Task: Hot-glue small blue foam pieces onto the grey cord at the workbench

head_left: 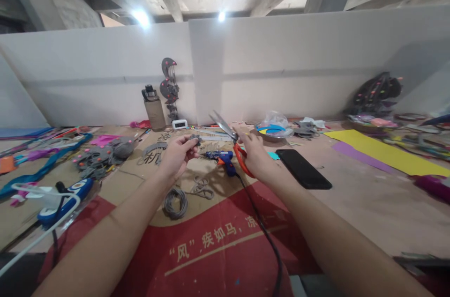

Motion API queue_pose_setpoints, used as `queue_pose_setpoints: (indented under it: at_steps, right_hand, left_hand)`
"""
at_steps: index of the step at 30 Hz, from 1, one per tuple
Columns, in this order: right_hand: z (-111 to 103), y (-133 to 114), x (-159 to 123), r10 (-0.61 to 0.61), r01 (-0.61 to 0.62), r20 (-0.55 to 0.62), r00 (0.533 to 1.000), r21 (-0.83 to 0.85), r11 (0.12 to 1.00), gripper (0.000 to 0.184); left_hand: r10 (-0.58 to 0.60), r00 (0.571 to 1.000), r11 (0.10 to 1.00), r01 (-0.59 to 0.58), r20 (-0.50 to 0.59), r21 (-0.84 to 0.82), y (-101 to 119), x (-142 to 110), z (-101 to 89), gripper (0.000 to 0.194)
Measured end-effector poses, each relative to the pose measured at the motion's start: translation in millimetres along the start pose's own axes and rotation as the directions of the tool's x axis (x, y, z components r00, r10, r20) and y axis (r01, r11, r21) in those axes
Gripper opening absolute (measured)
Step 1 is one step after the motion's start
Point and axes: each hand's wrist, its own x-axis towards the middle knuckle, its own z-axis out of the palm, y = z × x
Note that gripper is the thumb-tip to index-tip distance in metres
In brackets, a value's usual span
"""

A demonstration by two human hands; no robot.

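Note:
My left hand (181,154) pinches a small grey tuft (194,138) between thumb and fingers; its exact kind is hard to make out. In my right hand (258,156) is a pair of scissors (242,160) with orange handles, its blades slightly apart and pointing up and to the left. The blades are clear of the tuft. Between my hands lies a blue glue gun (227,160), its black cable running toward me. Nearer to me a coil of grey cord (175,203) rests on the cardboard, with a looser length of cord (203,188) beside it.
A black phone (303,169) lies right of my right hand. Behind stand a bottle (153,112) and a small white clock (179,124). A blue power strip (66,201) is at the left. Yellow sheets (386,149) lie at the right. A white partition (281,67) closes the back.

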Motion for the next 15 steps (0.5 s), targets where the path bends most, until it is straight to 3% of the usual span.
queue_pose_setpoints:
  at_steps: [3, 15]
  right_hand:
    - [-6.4, -17.5, -6.3, -0.056, 0.052, 0.038, 0.998, 0.103, 0.993, 0.061]
    - [-3.4, -25.8, -11.5, -0.072, 0.072, 0.007, 0.997, -0.139, 0.988, 0.054]
  left_hand:
    - [-0.033, 0.999, 0.998, 0.034, 0.008, -0.051, -0.5, -1.2, 1.9, 0.015]
    - [-0.031, 0.999, 0.999, 0.032, 0.044, -0.003, -0.2, -6.8, 8.0, 0.009]
